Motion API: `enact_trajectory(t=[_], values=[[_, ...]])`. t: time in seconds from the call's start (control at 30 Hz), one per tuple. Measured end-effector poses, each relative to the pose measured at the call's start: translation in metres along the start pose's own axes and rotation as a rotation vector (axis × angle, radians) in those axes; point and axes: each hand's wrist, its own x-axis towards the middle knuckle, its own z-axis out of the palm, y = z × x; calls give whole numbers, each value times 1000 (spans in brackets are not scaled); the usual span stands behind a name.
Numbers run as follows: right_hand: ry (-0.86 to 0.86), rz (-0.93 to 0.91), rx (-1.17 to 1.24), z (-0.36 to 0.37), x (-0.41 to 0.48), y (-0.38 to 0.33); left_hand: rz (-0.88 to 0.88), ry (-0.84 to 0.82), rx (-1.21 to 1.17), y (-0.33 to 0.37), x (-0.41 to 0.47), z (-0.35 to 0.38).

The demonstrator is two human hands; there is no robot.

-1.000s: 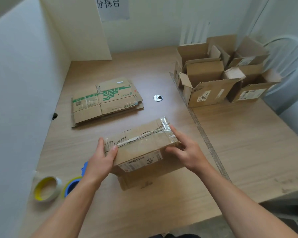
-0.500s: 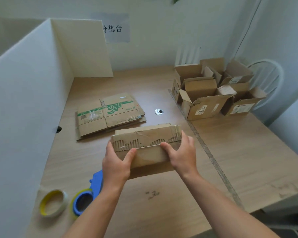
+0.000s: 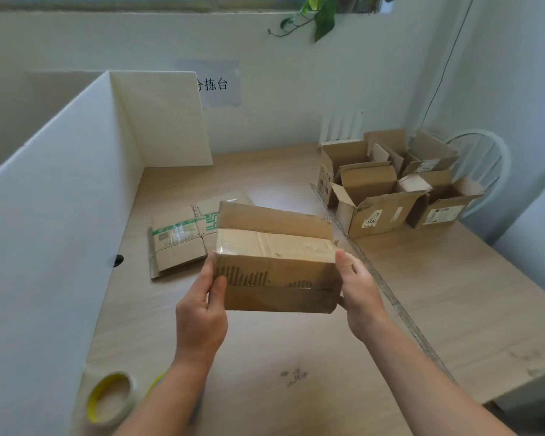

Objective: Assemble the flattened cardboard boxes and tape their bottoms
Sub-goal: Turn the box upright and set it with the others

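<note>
I hold a brown cardboard box [image 3: 277, 272] up above the wooden table [image 3: 453, 294], its taped side facing me and one flap standing up at the back. My left hand [image 3: 202, 309] grips its left end with the thumb on the front face. My right hand [image 3: 357, 287] grips its right end. A stack of flattened boxes [image 3: 177, 243] with green print lies on the table behind it. A roll of clear tape with a yellow core [image 3: 112, 398] sits at the near left; a second roll is mostly hidden behind my left forearm.
Several assembled open boxes [image 3: 387, 190] stand grouped at the back right of the table. A white partition [image 3: 60, 215] walls off the left side and back left corner. A white chair [image 3: 482, 162] stands behind the boxes. A metal strip runs across the tabletop.
Both hands have lifted the box off the table and turned it, so a flap now stands up behind. The camera has tilted upward, showing more wall.
</note>
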Motion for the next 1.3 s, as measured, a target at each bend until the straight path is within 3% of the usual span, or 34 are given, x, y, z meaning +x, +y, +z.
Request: enact_trajectory(t=[0.23,0.43,0.63,0.73,0.87,1.07,1.3], values=[[28,44,129,-15,15,-8,-19,-132,-19,6,9,0],[132,-6,133,-17,14,1,-15,-253,-227,19,22,5],[286,-78,-128,-2,9,9,23,-89,27,30,17,23],[379,-112,-235,-3,8,10,19,-82,41,27,15,31],[211,-207,-136,-12,10,7,-112,-101,-74,5,15,22],[36,-153,-40,-26,18,13,-222,-180,-222,-22,7,16],[-68,-223,-191,-50,6,40,-511,-461,-287,-39,13,2]])
